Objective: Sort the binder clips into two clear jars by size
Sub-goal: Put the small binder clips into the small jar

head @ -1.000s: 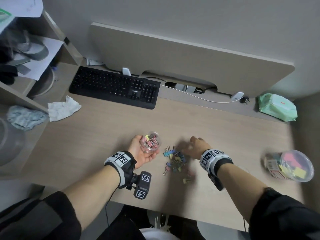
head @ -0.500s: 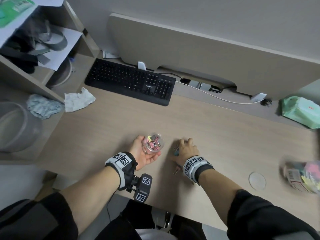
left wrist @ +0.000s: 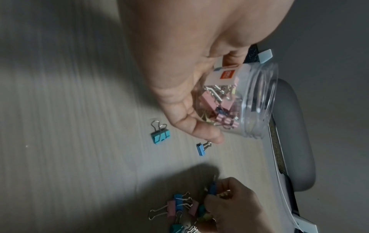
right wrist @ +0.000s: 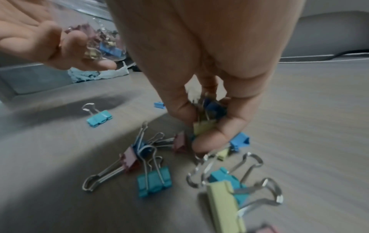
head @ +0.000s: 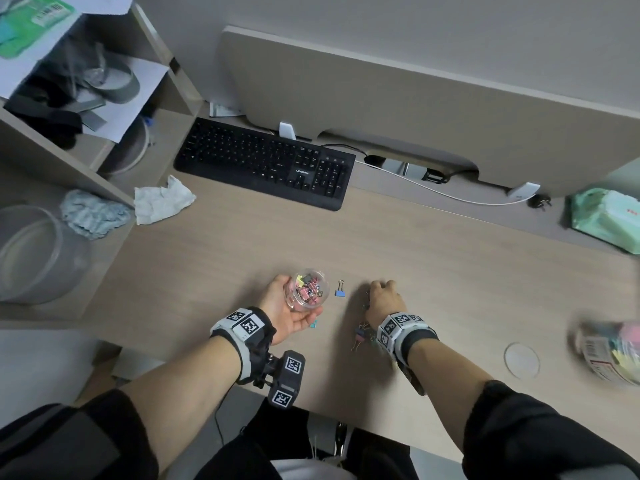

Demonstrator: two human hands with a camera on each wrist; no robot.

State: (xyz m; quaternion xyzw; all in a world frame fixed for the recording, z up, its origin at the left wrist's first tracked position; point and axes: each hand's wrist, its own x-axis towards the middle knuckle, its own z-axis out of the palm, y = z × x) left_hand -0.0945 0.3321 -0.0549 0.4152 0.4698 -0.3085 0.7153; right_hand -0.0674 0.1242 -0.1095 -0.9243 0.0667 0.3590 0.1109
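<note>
Overhead first: left hand [head: 290,313] cups a small clear jar [head: 306,290], tilted with its mouth toward one o'clock and partly filled with pink clips. Right hand [head: 382,299] sits at three o'clock of it, knuckles up over the loose pile [head: 363,332] on the desk [head: 242,251]. A lone blue clip [head: 340,292] lies between hand and jar. A second, bigger jar [head: 611,355] blurs at the far right edge, a lid [head: 521,360] near it.

Left wrist view: fingers [left wrist: 199,130] curl round the jar [left wrist: 249,100], mouth open to the right. Two blue clips [left wrist: 160,135] lie at seven o'clock of the thumb.

Right wrist view: thumb and fingers [right wrist: 207,138] pinch a small bunch, a yellow clip [right wrist: 203,127] and blue ones behind. Larger clips [right wrist: 153,181] lie at six o'clock.

To do this well, I'd check the bunch is all one size before lifting; wire handles tangle, so a gentle shake should free any large one hitching along. Bring the jar mouth under the hand, not the reverse.
</note>
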